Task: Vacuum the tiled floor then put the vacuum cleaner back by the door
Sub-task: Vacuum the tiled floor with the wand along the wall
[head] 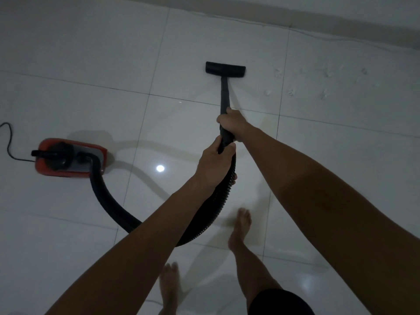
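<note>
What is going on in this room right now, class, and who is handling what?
A barefoot person is vacuuming a white tiled floor. The right hand grips the black wand, and the left hand holds it lower, where the ribbed hose joins. The floor nozzle rests on a tile ahead. The red vacuum cleaner sits to the left, its cord trailing away.

Single head cam, wide-angle, looks steeply down and forward from standing height at tiled floor; wall base crosses frame's upper right.
</note>
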